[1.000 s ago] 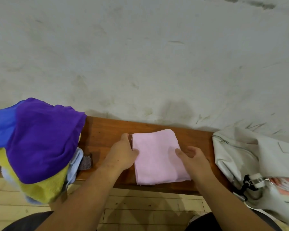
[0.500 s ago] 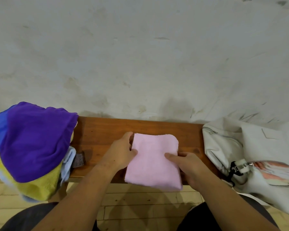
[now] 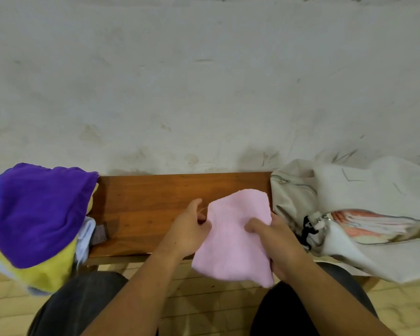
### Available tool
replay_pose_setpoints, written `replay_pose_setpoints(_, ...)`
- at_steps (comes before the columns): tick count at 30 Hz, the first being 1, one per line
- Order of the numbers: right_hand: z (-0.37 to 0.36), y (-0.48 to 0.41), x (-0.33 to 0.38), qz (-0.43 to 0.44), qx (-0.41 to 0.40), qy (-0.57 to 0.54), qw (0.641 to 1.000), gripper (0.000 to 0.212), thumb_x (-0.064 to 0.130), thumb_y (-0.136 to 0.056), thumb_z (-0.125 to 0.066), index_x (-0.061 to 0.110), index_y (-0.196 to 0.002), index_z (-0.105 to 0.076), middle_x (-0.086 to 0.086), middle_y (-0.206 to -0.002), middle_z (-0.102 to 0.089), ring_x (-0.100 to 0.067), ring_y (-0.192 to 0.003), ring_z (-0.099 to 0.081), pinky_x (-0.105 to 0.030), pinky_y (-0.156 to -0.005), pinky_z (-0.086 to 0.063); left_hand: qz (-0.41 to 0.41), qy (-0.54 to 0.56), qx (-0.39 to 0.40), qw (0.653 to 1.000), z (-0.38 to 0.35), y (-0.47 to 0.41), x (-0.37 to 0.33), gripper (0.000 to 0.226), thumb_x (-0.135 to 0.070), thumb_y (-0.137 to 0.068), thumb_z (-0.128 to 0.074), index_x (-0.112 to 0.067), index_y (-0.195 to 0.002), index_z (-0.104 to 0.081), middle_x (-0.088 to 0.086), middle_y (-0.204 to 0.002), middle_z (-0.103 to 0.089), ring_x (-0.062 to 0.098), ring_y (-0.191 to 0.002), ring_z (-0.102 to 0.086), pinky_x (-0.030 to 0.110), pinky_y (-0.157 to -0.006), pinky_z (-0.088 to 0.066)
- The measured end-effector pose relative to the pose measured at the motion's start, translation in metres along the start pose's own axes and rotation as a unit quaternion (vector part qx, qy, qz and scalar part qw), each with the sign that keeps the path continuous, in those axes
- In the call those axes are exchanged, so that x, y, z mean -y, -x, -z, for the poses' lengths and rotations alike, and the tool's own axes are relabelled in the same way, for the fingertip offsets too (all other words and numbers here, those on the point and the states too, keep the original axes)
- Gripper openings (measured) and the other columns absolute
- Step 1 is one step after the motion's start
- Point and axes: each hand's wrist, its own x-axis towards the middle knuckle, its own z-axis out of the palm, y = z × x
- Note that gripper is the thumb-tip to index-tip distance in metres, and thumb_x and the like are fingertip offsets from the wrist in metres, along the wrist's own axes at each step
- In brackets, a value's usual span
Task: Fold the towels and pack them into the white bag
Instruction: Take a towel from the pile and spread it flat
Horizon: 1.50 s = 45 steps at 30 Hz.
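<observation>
Head view: folded pink towel (image 3: 233, 238) over the bench's (image 3: 155, 202) front edge, pinched by left hand (image 3: 189, 231), gripped by right hand (image 3: 277, 241). Likely packing step; next, across into white bag (image 3: 349, 185) on bench's right end, open mouth needed, folds kept together.

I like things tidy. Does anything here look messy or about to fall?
Yes. The towel pile on the left is a crumpled heap hanging off the bench, so it might slide down. The white bag sags over the edge too.
</observation>
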Motion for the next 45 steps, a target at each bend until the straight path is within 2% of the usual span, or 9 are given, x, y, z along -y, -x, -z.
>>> replay_pose_setpoints(3,0.025,0.013,0.005,0.009,0.003,-0.040,0.999,0.029,0.009,-0.088,-0.062,0.024,-0.112,-0.069,-0.005,-0.102,-0.076,-0.028,-0.099,-0.070,-0.043,-0.078,-0.059,0.023,0.079,-0.015,0.996,-0.021,0.012,-0.027,0.064,-0.051,-0.100,-0.050,-0.033,-0.156,-0.024,-0.010,-0.150,-0.047,0.017,-0.130,-0.053,0.028,-0.097,-0.045)
replay_pose_setpoints(7,0.060,0.031,0.012,0.007,0.016,-0.106,0.994,0.027,0.007,-0.087,-0.064,0.016,-0.113,-0.070,-0.009,-0.099,-0.077,-0.032,-0.099,-0.072,-0.047,-0.083,-0.060,0.082,0.266,0.066,0.958,-0.050,0.023,-0.045,0.077,-0.084,-0.079,-0.047,-0.041,-0.143,-0.046,-0.013,-0.138,-0.060,0.016,-0.125,-0.059,0.047,-0.110,-0.043)
replay_pose_setpoints(14,0.133,0.060,0.010,-0.010,0.004,-0.213,0.977,0.034,0.003,-0.084,-0.065,0.008,-0.118,-0.068,-0.020,-0.108,-0.075,-0.038,-0.102,-0.072,-0.054,-0.089,-0.058,0.049,0.376,0.113,0.918,-0.080,0.050,-0.096,0.037,-0.042,-0.099,-0.059,-0.030,-0.133,-0.060,-0.003,-0.118,-0.074,0.019,-0.107,-0.072,0.047,-0.098,-0.054)
replay_pose_setpoints(20,0.206,0.079,-0.011,-0.037,-0.036,-0.193,0.980,0.031,0.004,-0.087,-0.064,0.018,-0.114,-0.068,-0.011,-0.098,-0.078,-0.038,-0.101,-0.070,-0.055,-0.081,-0.060,0.028,0.378,0.140,0.915,-0.103,0.076,-0.132,0.051,-0.017,-0.096,-0.065,-0.038,-0.140,-0.051,0.001,-0.118,-0.074,0.023,-0.108,-0.071,0.045,-0.090,-0.058)
replay_pose_setpoints(24,0.246,0.082,-0.023,-0.064,-0.023,-0.199,0.978,0.045,0.016,-0.077,-0.076,0.018,-0.121,-0.070,-0.017,-0.112,-0.075,-0.042,-0.106,-0.070,-0.061,-0.091,-0.056,0.039,0.367,0.175,0.913,-0.125,0.090,-0.158,0.053,-0.003,-0.097,-0.060,-0.040,-0.135,-0.055,0.005,-0.116,-0.074,0.028,-0.106,-0.072,0.051,-0.096,-0.056)
replay_pose_setpoints(29,0.278,0.076,-0.001,-0.101,-0.007,-0.163,0.981,0.052,0.038,-0.078,-0.083,0.012,-0.121,-0.070,-0.019,-0.112,-0.075,-0.041,-0.106,-0.071,-0.057,-0.098,-0.053,0.086,0.370,0.220,0.899,-0.143,0.088,-0.188,0.048,0.001,-0.097,-0.054,-0.037,-0.126,-0.061,0.003,-0.113,-0.076,0.028,-0.104,-0.073,0.047,-0.093,-0.057)
replay_pose_setpoints(35,0.281,0.056,0.029,-0.143,0.033,-0.095,0.985,0.047,0.038,-0.080,-0.080,0.013,-0.118,-0.070,-0.019,-0.108,-0.076,-0.040,-0.107,-0.070,-0.054,-0.105,-0.049,0.116,0.349,0.237,0.899,-0.153,0.082,-0.201,0.051,-0.001,-0.097,-0.053,-0.031,-0.139,-0.054,0.004,-0.112,-0.076,0.024,-0.102,-0.073,0.040,-0.091,-0.057)
replay_pose_setpoints(41,0.294,0.037,0.037,-0.086,0.023,-0.112,0.990,0.053,0.035,-0.071,-0.084,0.025,-0.122,-0.072,-0.015,-0.113,-0.075,-0.038,-0.109,-0.069,-0.054,-0.102,-0.051,0.114,0.357,0.250,0.893,-0.164,0.070,-0.217,0.056,-0.002,-0.095,-0.049,-0.034,-0.140,-0.053,0.005,-0.117,-0.074,0.025,-0.110,-0.070,0.042,-0.103,-0.051)
replay_pose_setpoints(45,0.306,0.018,0.051,-0.002,0.032,-0.053,0.998,0.063,0.040,-0.073,-0.086,0.054,-0.129,-0.061,0.006,-0.139,-0.060,-0.025,-0.127,-0.057,-0.049,-0.111,-0.045,0.093,0.373,0.243,0.891,-0.183,0.055,-0.239,0.051,-0.002,-0.093,-0.051,-0.040,-0.125,-0.061,0.010,-0.118,-0.073,0.031,-0.115,-0.067,0.044,-0.103,-0.050)
